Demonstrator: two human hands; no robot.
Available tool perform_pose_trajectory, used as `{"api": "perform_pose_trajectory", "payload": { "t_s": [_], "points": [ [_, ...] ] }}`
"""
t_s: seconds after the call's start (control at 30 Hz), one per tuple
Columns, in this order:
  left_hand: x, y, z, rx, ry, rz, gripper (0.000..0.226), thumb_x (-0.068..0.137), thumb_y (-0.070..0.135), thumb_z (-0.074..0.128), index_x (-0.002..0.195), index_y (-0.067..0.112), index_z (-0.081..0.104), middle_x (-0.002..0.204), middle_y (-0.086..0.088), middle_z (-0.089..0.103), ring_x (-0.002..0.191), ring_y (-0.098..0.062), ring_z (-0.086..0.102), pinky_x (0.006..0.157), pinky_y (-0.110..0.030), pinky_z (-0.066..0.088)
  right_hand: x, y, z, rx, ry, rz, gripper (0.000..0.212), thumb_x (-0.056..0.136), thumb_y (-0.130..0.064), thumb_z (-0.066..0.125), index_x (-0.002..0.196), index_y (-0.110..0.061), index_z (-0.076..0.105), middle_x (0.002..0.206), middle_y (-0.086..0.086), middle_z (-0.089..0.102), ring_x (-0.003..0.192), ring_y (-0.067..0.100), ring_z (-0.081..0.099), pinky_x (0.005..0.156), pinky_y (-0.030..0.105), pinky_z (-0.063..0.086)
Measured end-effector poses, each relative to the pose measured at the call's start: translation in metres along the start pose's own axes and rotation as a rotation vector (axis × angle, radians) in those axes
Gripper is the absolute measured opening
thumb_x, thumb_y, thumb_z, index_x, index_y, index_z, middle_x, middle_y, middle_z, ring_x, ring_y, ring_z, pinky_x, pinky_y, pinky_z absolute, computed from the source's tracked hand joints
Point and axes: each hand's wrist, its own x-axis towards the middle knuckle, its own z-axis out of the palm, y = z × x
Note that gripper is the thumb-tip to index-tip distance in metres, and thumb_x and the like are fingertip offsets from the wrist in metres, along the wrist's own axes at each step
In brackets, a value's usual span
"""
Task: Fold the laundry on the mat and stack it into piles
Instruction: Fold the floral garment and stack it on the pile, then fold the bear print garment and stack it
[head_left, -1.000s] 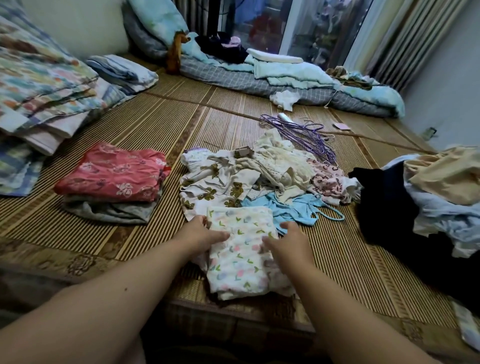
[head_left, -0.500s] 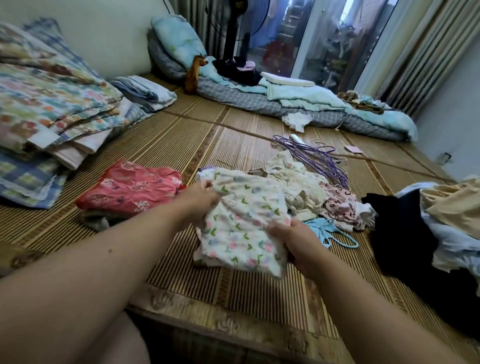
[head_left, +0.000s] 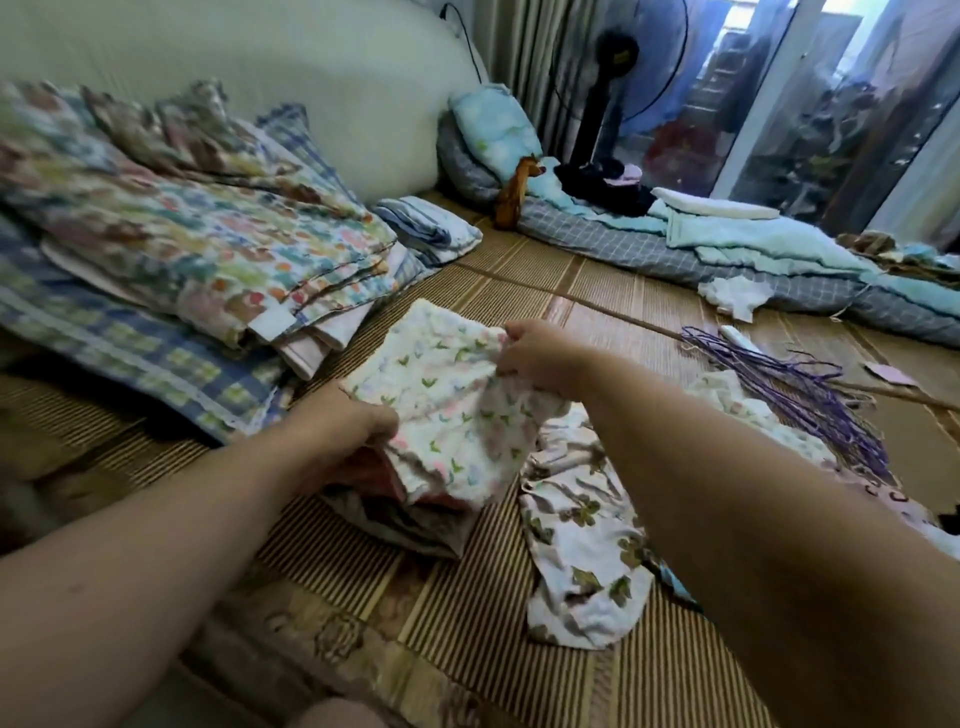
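A folded white garment with small pastel prints (head_left: 441, 410) is held over the pile of folded clothes (head_left: 410, 514), whose red and grey layers show beneath it. My left hand (head_left: 343, 431) grips the garment's near left edge. My right hand (head_left: 540, 358) pinches its far right corner. To the right lies the unfolded laundry heap, led by a white garment with olive flowers (head_left: 582, 545), spread on the striped bamboo mat (head_left: 467, 623).
Stacked patterned quilts (head_left: 171, 249) rise at the left. A bunch of purple hangers (head_left: 795, 395) lies at the right. Bedding and pillows (head_left: 727, 244) line the far edge, with a standing fan (head_left: 608, 83) behind and a small white cloth (head_left: 732, 296) nearby.
Both hands lifted the folded print garment off the mat in front of me and carried it left, over the red and grey pile. The view swung left with them.
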Motion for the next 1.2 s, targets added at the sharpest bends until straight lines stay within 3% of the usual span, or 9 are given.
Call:
{"api": "perform_pose_trajectory", "payload": {
  "t_s": [0.2, 0.3, 0.4, 0.53, 0.77, 0.87, 0.97, 1.07, 1.2],
  "points": [
    [0.024, -0.04, -0.013, 0.048, 0.004, -0.099, 0.017, 0.087, 0.024, 0.05, 0.104, 0.02, 0.048, 0.094, -0.011, 0.064, 0.072, -0.029, 0.071, 0.059, -0.03, 0.049, 0.05, -0.013, 0.054, -0.253, -0.015, -0.015, 0.049, 0.092, -0.008, 0.052, 0.138, -0.023, 0.05, 0.129, 0.007, 0.057, 0.104, 0.025, 0.061, 0.084, 0.033, 0.054],
    [0.032, -0.054, -0.019, 0.174, 0.035, -0.084, 0.029, 0.087, 0.027, 0.056, 0.114, 0.022, 0.047, 0.097, -0.007, 0.065, 0.075, -0.027, 0.071, 0.061, -0.035, 0.054, 0.061, -0.001, 0.077, -0.29, -0.076, -0.033, 0.041, 0.095, -0.021, 0.049, 0.136, -0.028, 0.054, 0.131, 0.005, 0.058, 0.109, 0.025, 0.058, 0.086, 0.032, 0.048],
    [0.038, -0.062, -0.021, 0.3, 0.046, -0.051, 0.051, 0.086, 0.023, 0.062, 0.134, 0.024, 0.045, 0.108, -0.002, 0.064, 0.085, -0.025, 0.067, 0.064, -0.034, 0.056, 0.061, 0.013, 0.091, -0.328, -0.178, -0.004, 0.043, 0.098, -0.037, 0.043, 0.14, -0.029, 0.05, 0.139, 0.001, 0.054, 0.127, 0.026, 0.049, 0.108, 0.041, 0.037],
    [0.036, -0.06, -0.02, 0.457, 0.104, -0.005, 0.061, 0.083, 0.029, 0.069, 0.137, 0.018, 0.044, 0.126, -0.004, 0.061, 0.103, -0.022, 0.06, 0.087, -0.038, 0.052, 0.05, 0.016, 0.085, -0.255, -0.079, 0.011, 0.043, 0.099, -0.042, 0.044, 0.142, -0.035, 0.045, 0.141, 0.0, 0.052, 0.131, 0.027, 0.047, 0.11, 0.055, 0.033],
    [0.013, -0.009, 0.013, 0.689, 0.23, 0.172, 0.071, 0.082, 0.046, 0.065, 0.143, 0.026, 0.036, 0.143, -0.014, 0.032, 0.126, -0.036, 0.037, 0.101, -0.039, 0.037, -0.007, 0.023, 0.04, -0.11, 0.04, -0.043, 0.046, 0.096, -0.042, 0.053, 0.14, -0.031, 0.047, 0.145, 0.004, 0.048, 0.129, 0.025, 0.048, 0.103, 0.041, 0.044],
    [-0.002, 0.016, 0.05, 0.687, 0.172, 0.244, 0.067, 0.085, 0.045, 0.062, 0.144, 0.027, 0.035, 0.147, -0.013, 0.025, 0.131, -0.037, 0.028, 0.103, -0.04, 0.033, -0.041, 0.042, 0.018, -0.074, 0.052, -0.049, 0.043, 0.096, -0.037, 0.055, 0.137, -0.026, 0.051, 0.142, 0.005, 0.051, 0.119, 0.022, 0.056, 0.096, 0.037, 0.049],
    [-0.014, 0.03, 0.094, 0.673, 0.092, 0.312, 0.066, 0.083, 0.044, 0.063, 0.142, 0.028, 0.038, 0.146, -0.013, 0.028, 0.131, -0.036, 0.031, 0.103, -0.041, 0.034, -0.077, 0.075, -0.003, 0.013, 0.078, 0.008, 0.042, 0.094, -0.035, 0.058, 0.135, -0.026, 0.053, 0.129, 0.004, 0.06, 0.086, 0.015, 0.061, 0.073, 0.03, 0.053],
    [-0.023, 0.033, 0.143, 0.714, -0.033, 0.374, 0.065, 0.081, 0.047, 0.064, 0.139, 0.03, 0.042, 0.141, -0.011, 0.036, 0.126, -0.033, 0.037, 0.102, -0.039, 0.035, -0.11, 0.12, -0.021, 0.016, 0.125, 0.086, 0.046, 0.091, -0.037, 0.063, 0.135, -0.027, 0.053, 0.133, 0.002, 0.059, 0.105, 0.019, 0.063, 0.09, 0.041, 0.054],
    [-0.026, 0.026, 0.205, 0.738, -0.276, 0.436, 0.064, 0.075, 0.047, 0.068, 0.134, 0.028, 0.049, 0.137, -0.007, 0.049, 0.116, -0.025, 0.053, 0.099, -0.037, 0.046, -0.153, 0.182, -0.036, -0.015, 0.177, 0.202, 0.06, 0.086, -0.031, 0.071, 0.141, -0.026, 0.048, 0.138, 0.0, 0.055, 0.117, 0.019, 0.057, 0.096, 0.033, 0.048]
  ]
}}
